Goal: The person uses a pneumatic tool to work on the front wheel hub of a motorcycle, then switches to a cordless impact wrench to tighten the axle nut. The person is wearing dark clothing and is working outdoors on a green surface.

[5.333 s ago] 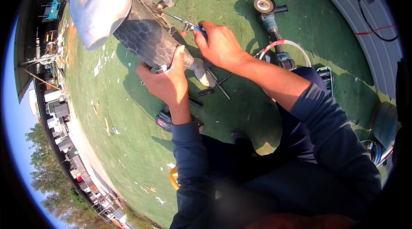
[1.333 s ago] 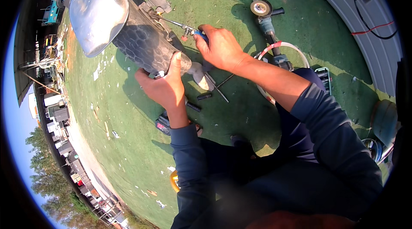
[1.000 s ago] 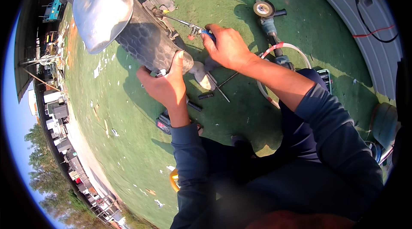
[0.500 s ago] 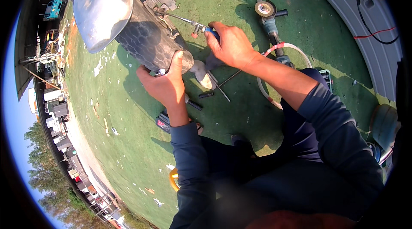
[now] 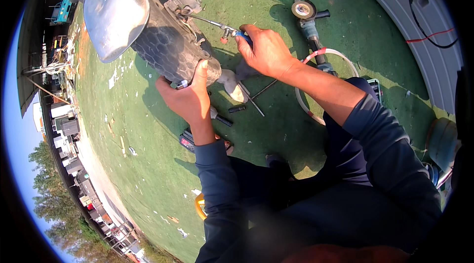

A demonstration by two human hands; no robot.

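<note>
My left hand (image 5: 185, 100) wraps round the near end of a dark tyre (image 5: 163, 48) with a scaly tread. Its thumb lies along the tread and the other fingertips are mostly hidden. A small silvery piece (image 5: 182, 84) shows between thumb and fingers; its kind is unclear. My right hand (image 5: 266, 51) is closed round the blue handle of a tool (image 5: 213, 22) with a reddish knob and a thin metal tube, looking like a gas torch. The tube's far end meets the tyre's side. Above the tyre curves a shiny metal guard (image 5: 116, 11).
An angle grinder (image 5: 308, 28) lies at the right, near a pale hose loop (image 5: 355, 60). Thin metal rods (image 5: 254, 100), a cloth-like pale lump (image 5: 231, 85) and a battery tool (image 5: 190, 139) lie on the green ground (image 5: 133, 130). A grey panel (image 5: 410, 31) stands far right.
The tyre and its shiny guard have shifted slightly left. My left hand has moved a little with them, while my right hand and the tool stay nearly in place.
</note>
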